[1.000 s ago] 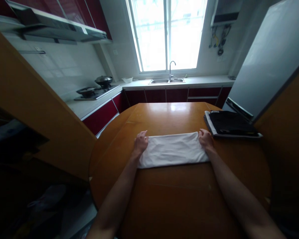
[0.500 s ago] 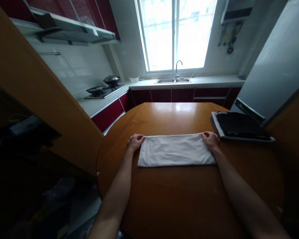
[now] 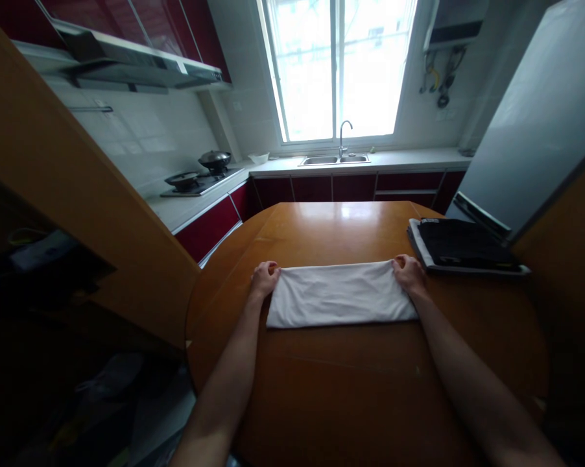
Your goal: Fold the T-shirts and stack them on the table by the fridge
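A white cloth [image 3: 344,298], folded into a long rectangle, lies on the wooden table [image 3: 331,383] in front of me. My left hand [image 3: 265,279] pinches its far left corner between thumb and fingers. At the far right corner, my right hand [image 3: 409,272] grips the cloth in the same way. The far edge runs nearly straight between both hands, and soft wrinkles cross the middle. Which garment or linen it is, I cannot tell.
A stack of folded dark and light clothes [image 3: 467,245] sits at the table's right side, near the fridge [image 3: 521,123]. Beyond the table are a counter with a sink [image 3: 322,160] and a stove [image 3: 202,183] bearing two pans. A wooden panel [image 3: 102,194] stands at left.
The whole view has shifted slightly, with the scene sliding a little left. Both hands keep their hold on the cloth's far corners, and the cloth looks nearly the same.
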A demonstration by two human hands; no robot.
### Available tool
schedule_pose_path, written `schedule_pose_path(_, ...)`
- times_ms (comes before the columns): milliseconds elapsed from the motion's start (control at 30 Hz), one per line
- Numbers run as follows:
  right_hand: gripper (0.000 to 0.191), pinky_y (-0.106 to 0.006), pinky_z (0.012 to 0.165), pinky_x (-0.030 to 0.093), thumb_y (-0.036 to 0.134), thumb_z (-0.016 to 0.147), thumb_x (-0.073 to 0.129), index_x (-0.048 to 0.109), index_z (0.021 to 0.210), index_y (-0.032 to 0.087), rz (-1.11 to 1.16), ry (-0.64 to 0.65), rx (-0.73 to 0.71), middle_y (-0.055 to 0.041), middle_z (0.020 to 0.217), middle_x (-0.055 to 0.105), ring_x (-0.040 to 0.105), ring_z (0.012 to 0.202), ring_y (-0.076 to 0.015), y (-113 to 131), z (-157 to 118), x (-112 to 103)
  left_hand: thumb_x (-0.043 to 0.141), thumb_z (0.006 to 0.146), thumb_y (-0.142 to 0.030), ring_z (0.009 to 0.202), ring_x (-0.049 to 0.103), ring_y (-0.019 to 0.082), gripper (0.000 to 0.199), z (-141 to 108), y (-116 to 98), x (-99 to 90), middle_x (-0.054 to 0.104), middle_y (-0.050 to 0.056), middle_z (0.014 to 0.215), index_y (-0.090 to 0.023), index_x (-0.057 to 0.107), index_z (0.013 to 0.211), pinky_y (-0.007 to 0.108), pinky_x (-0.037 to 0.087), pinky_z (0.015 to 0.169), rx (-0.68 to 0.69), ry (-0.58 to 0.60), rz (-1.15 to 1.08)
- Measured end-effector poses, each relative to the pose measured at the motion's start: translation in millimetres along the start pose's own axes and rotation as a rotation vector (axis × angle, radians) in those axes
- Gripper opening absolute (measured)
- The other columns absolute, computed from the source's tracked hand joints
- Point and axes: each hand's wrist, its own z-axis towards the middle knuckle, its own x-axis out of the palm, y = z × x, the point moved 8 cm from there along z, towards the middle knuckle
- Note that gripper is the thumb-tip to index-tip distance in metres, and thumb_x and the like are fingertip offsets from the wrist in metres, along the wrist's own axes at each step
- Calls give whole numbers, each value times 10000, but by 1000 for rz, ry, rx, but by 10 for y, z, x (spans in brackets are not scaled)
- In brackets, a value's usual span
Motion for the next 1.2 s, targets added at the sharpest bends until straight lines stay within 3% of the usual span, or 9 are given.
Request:
schedule_pose_path(100,417,-427,1023,416,339,935,435,667,1188,102,4,-122,-117,-198,1227,670,581,1163,-303,261,-28,-137,523,936,-272,1236,578,277,320,-62,-316,-20,644,132,1313,-177,666,1207,415,435,1079,64,-23,12)
schedule_pose_path(167,449,-431,1104,351,312,964,385,634,1264,90,-21,-113,-236,-196,1340,622,512,1291,-292,537,-131,-114,472,968,-270,1320,523,247,364,-183,-648,81,609,105,1394,-188,644,1278,393,372,1148,172,9,27)
schedule_pose_path(267,521,-473,1199,199,334,1003,343,523,1426,90,-126,77,-334,-174,1537,461,331,1462,-274,869,-382,137,409,1019,-364,1460,367,267,464,-462,-1118,371,470,100,1547,-194,545,1428,472,255,1215,369,121,137)
schedule_pose_path(333,579,-522,1217,92,374,1018,328,420,1511,86,-233,243,-315,-173,1613,338,218,1516,-282,939,-547,345,389,1026,-446,1509,266,311,533,-619,-1244,566,369,108,1609,-211,471,1498,557,196,1216,404,220,224)
schedule_pose_path(400,620,-535,1217,14,405,1026,314,350,1551,77,-308,362,-284,-178,1642,262,148,1537,-284,933,-656,483,368,1027,-492,1524,220,331,569,-704,-1246,696,316,109,1632,-230,431,1528,588,172,1209,387,307,281)
schedule_pose_path(500,641,-518,1215,-40,428,1032,292,310,1572,84,-328,423,-267,-172,1656,217,106,1546,-273,912,-683,534,334,1033,-504,1534,186,332,587,-712,-1191,751,281,106,1645,-235,395,1551,591,154,1211,362,360,315)
schedule_pose_path(967,642,-474,1214,-63,457,1027,313,335,1570,116,-267,394,-245,-162,1658,214,114,1547,-259,905,-630,514,306,1036,-495,1537,173,332,625,-633,-1190,740,243,123,1655,-198,315,1586,593,163,1207,351,356,342)
schedule_pose_path(1200,642,-466,1218,-63,457,1019,332,360,1559,111,-237,391,-239,-166,1651,236,137,1544,-256,934,-633,475,313,1035,-489,1531,194,339,597,-615,-1178,751,273,131,1645,-202,399,1551,584,170,1208,351,352,355)
